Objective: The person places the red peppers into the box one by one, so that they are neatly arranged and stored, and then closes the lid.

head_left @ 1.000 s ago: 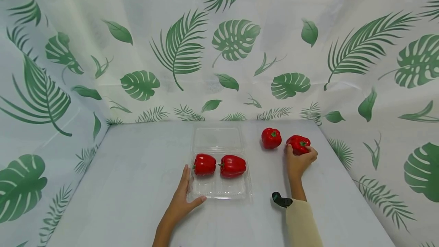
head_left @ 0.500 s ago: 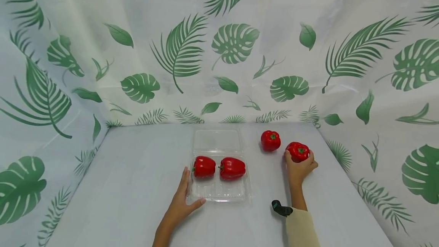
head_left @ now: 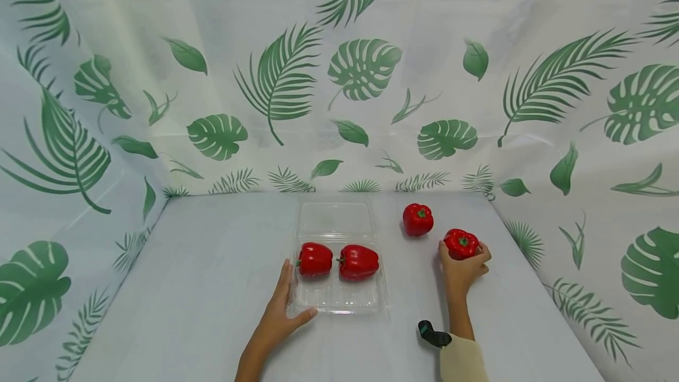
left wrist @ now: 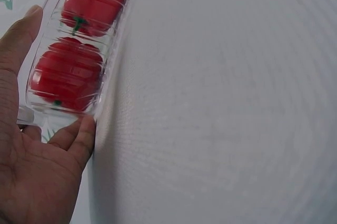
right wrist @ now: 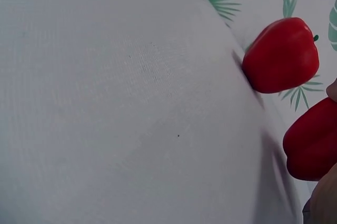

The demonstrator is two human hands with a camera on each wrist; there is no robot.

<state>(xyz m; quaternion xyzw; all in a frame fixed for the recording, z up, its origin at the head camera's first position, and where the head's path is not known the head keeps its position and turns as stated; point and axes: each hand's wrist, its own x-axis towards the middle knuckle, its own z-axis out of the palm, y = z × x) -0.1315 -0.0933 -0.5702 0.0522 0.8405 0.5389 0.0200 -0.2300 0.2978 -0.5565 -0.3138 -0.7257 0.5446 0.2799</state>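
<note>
My right hand (head_left: 462, 270) grips a red bell pepper (head_left: 461, 244) at the right, thumb on one side and fingers on the other. In the right wrist view this pepper (right wrist: 311, 145) hangs a little apart from its shadow on the table. A clear plastic clamshell box (head_left: 339, 304) lies with its lid folded back, two red bell peppers side by side in its base. Spread at the box's near left corner, my left hand (head_left: 277, 311) rests straight fingers along the side, thumb at the front edge. In the left wrist view, fingertips (left wrist: 87, 124) touch the box wall.
Another red bell pepper (head_left: 417, 220) stands on the table behind and left of the gripped one. The clear lid (head_left: 336, 219) lies flat toward the back. A leaf-printed curtain (head_left: 366, 69) encloses the white table (head_left: 217, 264) at the back and sides.
My right hand has drawn the bell pepper slightly toward me, and its stem end now faces up more. The left hand stays at the box. The head view has tilted slightly.
</note>
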